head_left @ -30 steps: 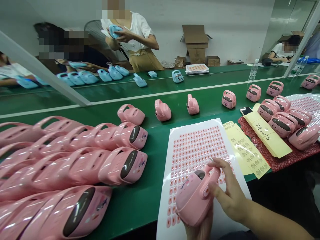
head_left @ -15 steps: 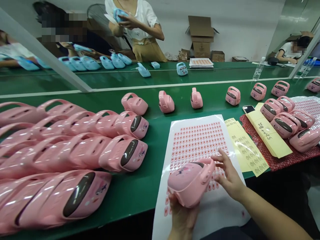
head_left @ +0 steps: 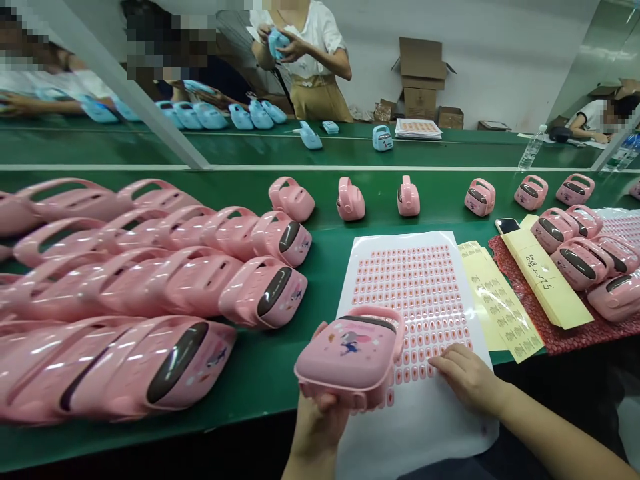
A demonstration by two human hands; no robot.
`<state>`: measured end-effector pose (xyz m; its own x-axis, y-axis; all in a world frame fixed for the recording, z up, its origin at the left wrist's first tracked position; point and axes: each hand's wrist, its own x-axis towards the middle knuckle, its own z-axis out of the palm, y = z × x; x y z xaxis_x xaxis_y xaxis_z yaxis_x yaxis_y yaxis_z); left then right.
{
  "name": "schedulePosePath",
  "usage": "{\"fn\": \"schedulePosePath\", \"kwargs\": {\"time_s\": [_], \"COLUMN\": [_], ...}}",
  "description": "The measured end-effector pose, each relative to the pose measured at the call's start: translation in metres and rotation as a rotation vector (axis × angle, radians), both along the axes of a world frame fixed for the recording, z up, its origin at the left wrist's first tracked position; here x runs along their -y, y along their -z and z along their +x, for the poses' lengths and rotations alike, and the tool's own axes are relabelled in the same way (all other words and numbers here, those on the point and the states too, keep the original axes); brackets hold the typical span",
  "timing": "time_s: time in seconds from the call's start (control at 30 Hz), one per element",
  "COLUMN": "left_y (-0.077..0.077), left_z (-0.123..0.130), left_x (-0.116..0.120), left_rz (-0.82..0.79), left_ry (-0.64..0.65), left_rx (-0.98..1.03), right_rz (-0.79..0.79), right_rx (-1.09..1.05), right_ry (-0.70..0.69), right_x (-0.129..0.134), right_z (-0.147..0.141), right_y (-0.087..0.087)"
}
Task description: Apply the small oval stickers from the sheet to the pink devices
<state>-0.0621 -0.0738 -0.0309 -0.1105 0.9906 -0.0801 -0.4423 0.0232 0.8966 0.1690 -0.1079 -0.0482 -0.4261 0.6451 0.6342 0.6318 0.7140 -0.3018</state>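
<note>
My left hand [head_left: 323, 417] is closed around a pink plastic case with a carry handle [head_left: 350, 353], held tilted above the sheet. The case bears a cartoon print and a dark window strip by its handle. My right hand [head_left: 467, 377] rests low on a white sheet of small red-and-white stickers [head_left: 365, 267]. Its thumb and forefinger come together at the edge of the sticker rows, and whatever may be between them is too small to make out. Part of the sheet is hidden behind the case.
Rows of similar pink cases [head_left: 190, 280] fill the green table's left side. Yellow label sheets [head_left: 493, 300], a phone [head_left: 507, 226] and more pink cases [head_left: 583, 260] lie to the right. Beyond a white divider, co-workers handle blue cases [head_left: 200, 115]. A bottle [head_left: 533, 148] stands there.
My left hand has moved left and turned the case so its printed face shows more. My right hand has left the case's handle and come down onto the sticker sheet. The camera view has shifted.
</note>
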Motion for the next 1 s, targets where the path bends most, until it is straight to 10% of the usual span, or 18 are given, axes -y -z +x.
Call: {"fn": "schedulePosePath", "kwargs": {"time_s": [0.3,0.63,1.0], "left_y": [-0.027,-0.028,-0.033], "left_z": [0.019,0.032,0.029], "left_x": [0.007,0.010,0.013], "left_rz": [0.639,1.067,1.145], "left_ry": [0.023,0.127,0.116], "left_rx": [-0.894,-0.945,-1.028], "right_rz": [0.301,0.447,0.482], "right_rx": [-0.483,-0.159,-0.136], "right_ry": [0.110,-0.263,-0.249], "right_x": [-0.001,-0.008,-0.003], "right_z": [-0.015,-0.007,-0.012], "right_y": [-0.068,-0.075,-0.090]}}
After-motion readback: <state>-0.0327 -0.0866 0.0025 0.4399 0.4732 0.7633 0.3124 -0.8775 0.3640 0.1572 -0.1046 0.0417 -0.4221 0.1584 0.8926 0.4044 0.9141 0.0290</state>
